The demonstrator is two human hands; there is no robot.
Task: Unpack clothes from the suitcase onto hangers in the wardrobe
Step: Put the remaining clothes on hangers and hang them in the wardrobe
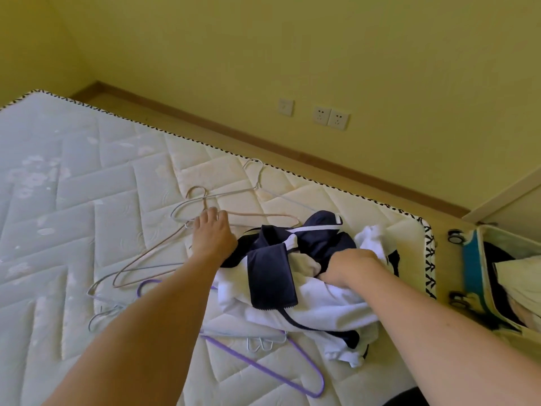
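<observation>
A crumpled navy and white garment [272,276] lies on the bare mattress [87,177] near its right end. My right hand [348,266] is buried in its folds, fingers closed on the cloth. My left hand [213,232] reaches over the garment's left edge and rests on a beige wire hanger [248,213], fingers curled over its neck. Several more hangers lie around: a white one [257,174] further back, a purple one [263,367] under the garment near me. The open teal suitcase [471,273] stands on the floor at the right with clothes inside.
A yellow wall with a switch and two sockets [330,117] runs behind the bed, above a wooden ledge [292,155]. The corner of a pale cabinet [509,200] shows at the right edge. The left part of the mattress carries nothing.
</observation>
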